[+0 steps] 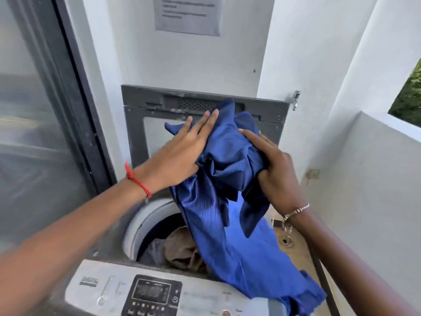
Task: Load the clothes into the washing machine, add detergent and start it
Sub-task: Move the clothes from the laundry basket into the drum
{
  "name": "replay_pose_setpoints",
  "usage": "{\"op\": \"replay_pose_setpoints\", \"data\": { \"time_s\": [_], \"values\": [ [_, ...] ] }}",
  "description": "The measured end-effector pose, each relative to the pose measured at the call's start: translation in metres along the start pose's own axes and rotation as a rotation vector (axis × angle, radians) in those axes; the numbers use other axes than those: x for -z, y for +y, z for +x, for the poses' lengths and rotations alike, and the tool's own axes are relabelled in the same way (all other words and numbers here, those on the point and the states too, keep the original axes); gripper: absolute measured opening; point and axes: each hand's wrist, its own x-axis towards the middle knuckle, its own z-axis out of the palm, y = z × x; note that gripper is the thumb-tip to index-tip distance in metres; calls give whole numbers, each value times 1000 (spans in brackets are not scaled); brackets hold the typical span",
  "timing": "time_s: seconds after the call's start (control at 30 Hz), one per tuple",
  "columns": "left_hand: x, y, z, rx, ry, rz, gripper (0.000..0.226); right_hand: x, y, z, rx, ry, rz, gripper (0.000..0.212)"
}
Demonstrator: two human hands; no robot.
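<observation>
A top-loading washing machine (141,226) stands below me with its lid (141,124) raised against the wall. Brown and grey clothes (180,249) lie in the drum. A shiny blue garment (230,160) is bunched above the opening, and its lower part drapes over the machine's front right edge. My left hand (182,151) grips the bunch from the left, thumb tucked under the cloth. My right hand (271,165) clutches it from the right. The control panel (150,295) with its display is at the bottom.
A dark-framed glass door (45,110) stands close on the left. White walls enclose the back and right, with a low parapet (376,137) and greenery beyond. A floor drain (284,241) and a dark hose (323,279) lie right of the machine. A paper notice (189,14) hangs above.
</observation>
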Motion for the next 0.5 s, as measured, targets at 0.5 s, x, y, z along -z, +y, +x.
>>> {"op": "replay_pose_setpoints", "data": {
  "time_s": [0.5],
  "values": [
    [-188,-144,-92,-23,-522,223,89,-189,113,-53,-454,-595,-140,95]
  ]
}}
